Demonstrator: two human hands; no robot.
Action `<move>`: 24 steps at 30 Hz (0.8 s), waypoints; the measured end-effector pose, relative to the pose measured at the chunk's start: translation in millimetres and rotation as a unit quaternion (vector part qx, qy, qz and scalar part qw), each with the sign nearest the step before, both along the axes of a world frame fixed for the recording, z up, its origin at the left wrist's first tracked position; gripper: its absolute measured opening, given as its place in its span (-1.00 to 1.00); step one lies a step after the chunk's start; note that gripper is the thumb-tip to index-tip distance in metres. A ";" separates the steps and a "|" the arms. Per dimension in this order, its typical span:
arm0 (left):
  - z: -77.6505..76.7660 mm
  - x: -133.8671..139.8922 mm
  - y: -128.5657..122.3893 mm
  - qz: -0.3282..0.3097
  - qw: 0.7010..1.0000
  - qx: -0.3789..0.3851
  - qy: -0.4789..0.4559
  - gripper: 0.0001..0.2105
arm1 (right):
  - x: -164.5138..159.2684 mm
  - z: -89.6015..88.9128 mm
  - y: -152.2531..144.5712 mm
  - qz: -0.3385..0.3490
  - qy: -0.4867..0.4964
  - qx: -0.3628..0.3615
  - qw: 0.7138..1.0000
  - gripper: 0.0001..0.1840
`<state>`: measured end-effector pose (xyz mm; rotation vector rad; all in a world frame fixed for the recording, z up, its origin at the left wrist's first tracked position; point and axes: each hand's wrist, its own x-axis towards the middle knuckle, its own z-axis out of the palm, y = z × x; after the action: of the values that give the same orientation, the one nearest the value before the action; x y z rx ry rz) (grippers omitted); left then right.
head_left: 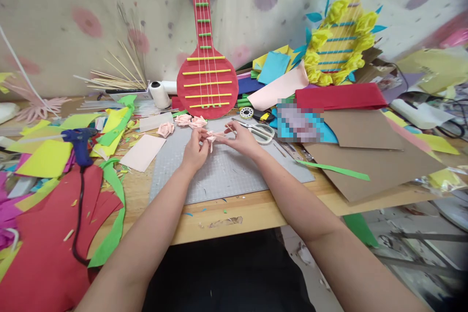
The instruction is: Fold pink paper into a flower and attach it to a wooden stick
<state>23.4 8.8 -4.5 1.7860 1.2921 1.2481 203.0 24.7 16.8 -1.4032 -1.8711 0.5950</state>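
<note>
Both hands up over the grey cutting mat (234,175) on the counter (263,214). Left hand (196,151): fingertips pinched closed on a pale pink paper piece (211,139). Right hand (242,139): part-curled, thumb and fingers on the piece's other end — a thin pale sliver shows at the fingertips, too small to identify. So the piece sits between the two hands, near the mat's far edge. Pink paper roses (166,129) clustered just beyond the left hand; white-handled scissors (263,132) just past the right one. Red lute-shaped model (207,83) stands upright behind, yellow bars and white strings on it. Blue glue gun (81,145) well off to the left — amid paper scraps.
</note>
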 end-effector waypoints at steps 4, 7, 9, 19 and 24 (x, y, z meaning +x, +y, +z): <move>4.0 1.3 -2.6 0.008 0.998 0.032 0.047 -0.78 | -4.4 -4.5 -1.8 -0.002 -0.022 0.066 0.998 -0.64; 5.9 2.4 -3.7 0.015 0.997 0.046 0.054 -0.79 | -9.5 -9.1 -2.3 0.006 -0.047 0.065 0.997 -0.75; 6.9 3.1 -4.4 0.027 0.996 0.058 0.063 -0.80 | -12.8 -12.1 -2.2 0.004 -0.055 0.048 0.997 -0.82; 5.2 13.1 -0.7 0.162 0.979 0.000 -0.125 -0.84 | -23.9 -1.4 -7.3 -0.060 -0.163 0.126 0.977 -0.83; 12.4 22.2 -1.9 0.098 0.925 -0.212 -0.300 -0.76 | -25.5 2.6 -8.6 -0.057 -0.226 0.140 0.962 -0.77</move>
<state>45.6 6.9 7.9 0.8864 1.2604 1.3501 177.4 16.1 19.4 -1.5274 -2.1010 -0.0619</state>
